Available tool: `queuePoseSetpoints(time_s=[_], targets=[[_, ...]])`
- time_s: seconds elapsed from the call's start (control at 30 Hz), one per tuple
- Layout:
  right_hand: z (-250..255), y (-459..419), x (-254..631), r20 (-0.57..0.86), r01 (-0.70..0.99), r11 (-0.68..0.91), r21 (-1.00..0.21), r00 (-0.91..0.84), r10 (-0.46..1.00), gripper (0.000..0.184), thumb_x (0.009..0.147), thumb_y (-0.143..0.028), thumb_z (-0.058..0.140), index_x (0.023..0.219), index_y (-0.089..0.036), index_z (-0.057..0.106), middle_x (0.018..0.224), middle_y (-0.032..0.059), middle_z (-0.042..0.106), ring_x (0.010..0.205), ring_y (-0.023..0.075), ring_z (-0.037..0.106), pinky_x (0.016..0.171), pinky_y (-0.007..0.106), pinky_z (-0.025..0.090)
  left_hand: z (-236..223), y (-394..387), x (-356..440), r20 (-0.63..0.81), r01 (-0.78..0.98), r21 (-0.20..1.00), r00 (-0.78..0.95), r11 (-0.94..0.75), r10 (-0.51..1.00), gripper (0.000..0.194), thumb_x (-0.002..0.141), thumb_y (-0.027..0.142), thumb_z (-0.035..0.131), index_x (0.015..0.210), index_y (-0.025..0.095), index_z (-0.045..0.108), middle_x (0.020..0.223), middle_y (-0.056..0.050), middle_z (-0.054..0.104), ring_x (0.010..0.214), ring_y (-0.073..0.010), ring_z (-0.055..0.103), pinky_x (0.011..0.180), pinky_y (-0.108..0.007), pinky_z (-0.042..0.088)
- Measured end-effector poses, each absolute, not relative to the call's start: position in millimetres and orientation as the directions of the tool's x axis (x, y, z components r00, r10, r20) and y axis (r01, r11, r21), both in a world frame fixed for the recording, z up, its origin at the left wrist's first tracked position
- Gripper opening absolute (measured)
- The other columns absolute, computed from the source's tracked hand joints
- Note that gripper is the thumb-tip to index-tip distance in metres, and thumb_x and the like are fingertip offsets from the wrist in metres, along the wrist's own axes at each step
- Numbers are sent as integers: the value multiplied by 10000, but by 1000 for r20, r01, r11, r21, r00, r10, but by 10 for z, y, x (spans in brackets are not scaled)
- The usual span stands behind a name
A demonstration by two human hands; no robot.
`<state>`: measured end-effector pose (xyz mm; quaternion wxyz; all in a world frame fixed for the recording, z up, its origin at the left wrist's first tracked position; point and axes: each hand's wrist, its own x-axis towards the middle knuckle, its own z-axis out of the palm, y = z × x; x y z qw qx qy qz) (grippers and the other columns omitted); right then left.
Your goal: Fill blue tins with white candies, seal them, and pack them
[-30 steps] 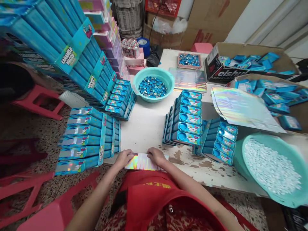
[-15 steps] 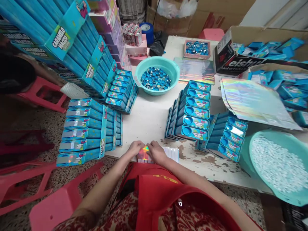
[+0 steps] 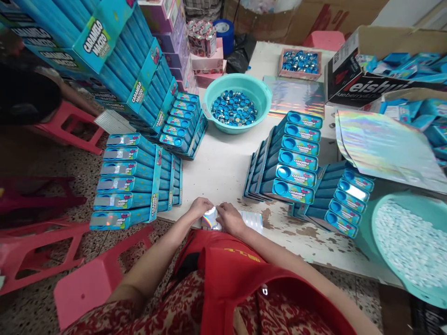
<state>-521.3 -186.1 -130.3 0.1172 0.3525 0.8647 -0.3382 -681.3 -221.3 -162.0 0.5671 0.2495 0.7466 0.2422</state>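
Observation:
A shiny holographic sheet (image 3: 252,222) with pale strips lies at the front edge of the table, close to my red apron. My left hand (image 3: 200,208) pinches its left part, with fingers closed. Almost touching it, my right hand (image 3: 231,218) grips the sheet from above and covers its middle. Between the two hands a bright piece of the sheet shows, bent or lifted; I cannot tell which. Left of my hands stand blue boxes (image 3: 139,174) with silvery strips across their ends. To the right are blue boxes (image 3: 295,160) with round recesses and no such strips.
A turquoise basin (image 3: 267,95) holds small blue and silver pieces. Another turquoise basin (image 3: 380,246), at right, holds many small pale pieces. Holographic sheets (image 3: 387,144) and an open carton (image 3: 370,93) lie behind it. Tall box stacks (image 3: 115,65) rise at back left, beside another person.
My hands have come together from wider apart, and the left part of the sheet now shows between them. The whole view has shifted, so the table items appear further right.

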Motion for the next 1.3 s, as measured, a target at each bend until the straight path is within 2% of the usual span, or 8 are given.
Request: queuePoseSetpoints(time_s=[0.17,0.33,0.47,0.57,0.73,0.93,1.07,1.3], targets=[[-1275,-1833,-5230,-393,683,561,-468,-730,560,274,820,-229,588,1084,-163,622,1187,103,581,1055,243,512,836,310,395,-1665,-2134,-6761,-706,160,639,-268,753,656,74,633,140,578,616,117,647,520,13,580,515,-95,504,502,-199,373],[-1203,-1803,-5246,-402,724,526,-446,-687,605,139,856,-249,549,912,-193,663,954,87,657,923,226,572,764,312,388,-1665,-2055,-6728,-667,267,625,-307,734,679,72,632,129,582,596,139,642,554,-2,604,607,-132,559,578,-224,408],[-939,-1812,-5106,-357,697,244,-675,-597,718,81,823,-211,588,769,-199,646,787,21,667,746,155,589,670,244,392,-1383,-2093,-6707,-562,317,699,-312,641,766,141,735,254,563,742,166,673,821,-48,681,897,-180,595,777,-257,435],[-599,-1829,-4942,-291,538,37,-842,-511,809,79,805,-231,616,741,-187,631,694,-5,649,638,128,569,599,223,401,-974,-2179,-6632,-443,124,886,-57,447,895,326,788,372,540,1043,188,622,1044,-59,656,1014,-176,569,843,-267,436],[-14,-1894,-4740,13,397,139,-907,-304,953,98,829,-245,591,758,-192,634,691,-2,637,630,127,557,597,239,432,-205,-2115,-6443,-473,37,878,231,478,850,311,787,445,556,746,137,585,560,18,542,540,-103,520,558,-219,427],[437,-1704,-4645,446,511,360,-780,52,893,53,808,-248,632,829,-230,677,823,23,583,802,169,554,747,331,456,537,-1572,-6302,-216,194,967,278,165,936,229,852,379,492,977,189,517,570,67,493,521,-80,467,504,-186,369],[497,-1469,-4597,426,570,244,-785,211,880,110,776,-324,655,764,-221,694,868,30,518,874,188,521,814,375,423,652,-1242,-6232,-131,238,970,347,48,929,161,830,324,510,914,190,479,603,58,519,571,-84,488,550,-193,379],[366,-1335,-4532,201,397,68,-915,305,931,159,730,-345,665,700,-191,687,944,50,501,981,199,505,853,361,409,560,-1063,-6189,-231,195,967,402,163,886,186,790,334,544,846,185,447,551,66,532,457,-58,435,446,-166,315]])
